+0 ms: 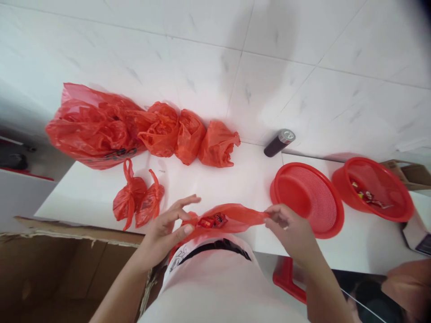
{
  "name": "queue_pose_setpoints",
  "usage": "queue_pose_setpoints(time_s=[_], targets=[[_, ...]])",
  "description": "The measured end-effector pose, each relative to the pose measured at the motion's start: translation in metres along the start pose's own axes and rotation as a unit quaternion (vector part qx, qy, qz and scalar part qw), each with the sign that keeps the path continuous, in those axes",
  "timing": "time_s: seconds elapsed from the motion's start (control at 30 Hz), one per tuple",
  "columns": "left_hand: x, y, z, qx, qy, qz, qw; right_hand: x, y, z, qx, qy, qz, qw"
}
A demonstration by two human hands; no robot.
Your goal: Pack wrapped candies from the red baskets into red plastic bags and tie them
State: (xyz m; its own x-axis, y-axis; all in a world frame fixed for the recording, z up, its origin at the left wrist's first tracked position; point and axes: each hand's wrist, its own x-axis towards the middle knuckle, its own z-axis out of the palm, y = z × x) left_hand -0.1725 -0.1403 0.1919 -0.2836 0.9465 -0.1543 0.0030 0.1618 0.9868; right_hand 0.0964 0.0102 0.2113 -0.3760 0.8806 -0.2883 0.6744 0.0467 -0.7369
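Note:
A thin red plastic bag (235, 215) is stretched sideways between my two hands, just in front of my body. Through its mouth I see small red printed packets (213, 220). My left hand (171, 226) pinches the bag's left end between thumb and finger, with the other fingers spread. At the opposite end, my right hand (286, 226) has its fingertips closed on the bag's edge. Left of my left hand lie two small red bags knotted at the top, one knotted bag (130, 197) and a smaller knotted bag (150, 204).
Along the wall stand a large red bag (97, 125) and several smaller filled bags (190, 137). A dark bottle (279, 142) leans in view near an upright red basket (306, 199). Another red basket (373, 188) holds small items. An open cardboard box (67, 269) is below left; a person's arm shows at lower right.

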Motion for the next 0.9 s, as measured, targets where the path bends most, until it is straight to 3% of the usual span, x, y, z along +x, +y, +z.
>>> queue_pose_setpoints(time_s=[0.07, 0.17, 0.27, 0.33, 0.43, 0.57, 0.67, 0.83, 0.9], targets=[[0.006, 0.003, 0.014, -0.050, -0.048, -0.010, 0.998, -0.005, -0.014, 0.009, 0.000, -0.059, -0.055, 0.997], [0.014, 0.005, 0.039, 0.017, -0.108, -0.037, 0.993, -0.013, -0.038, 0.030, 0.030, -0.135, -0.152, 0.979], [0.016, 0.004, 0.059, 0.081, -0.160, -0.045, 0.983, -0.017, -0.053, 0.048, 0.077, -0.171, -0.242, 0.952], [0.015, 0.003, 0.065, 0.070, -0.164, -0.051, 0.983, -0.013, -0.052, 0.055, 0.105, -0.168, -0.273, 0.942], [0.014, -0.001, 0.065, 0.033, -0.127, -0.070, 0.989, -0.002, -0.038, 0.060, 0.107, -0.134, -0.274, 0.946], [0.018, -0.007, 0.057, -0.024, -0.121, -0.117, 0.985, 0.008, -0.020, 0.063, 0.110, -0.186, -0.215, 0.953], [0.023, -0.007, 0.050, -0.059, -0.110, -0.135, 0.983, 0.005, -0.019, 0.056, 0.137, -0.168, -0.195, 0.957], [0.029, 0.000, 0.040, -0.003, -0.128, -0.078, 0.989, 0.006, -0.027, 0.046, 0.160, -0.235, -0.274, 0.919], [0.030, 0.001, 0.040, 0.034, -0.163, -0.039, 0.985, 0.013, -0.027, 0.054, 0.157, -0.212, -0.292, 0.919]])
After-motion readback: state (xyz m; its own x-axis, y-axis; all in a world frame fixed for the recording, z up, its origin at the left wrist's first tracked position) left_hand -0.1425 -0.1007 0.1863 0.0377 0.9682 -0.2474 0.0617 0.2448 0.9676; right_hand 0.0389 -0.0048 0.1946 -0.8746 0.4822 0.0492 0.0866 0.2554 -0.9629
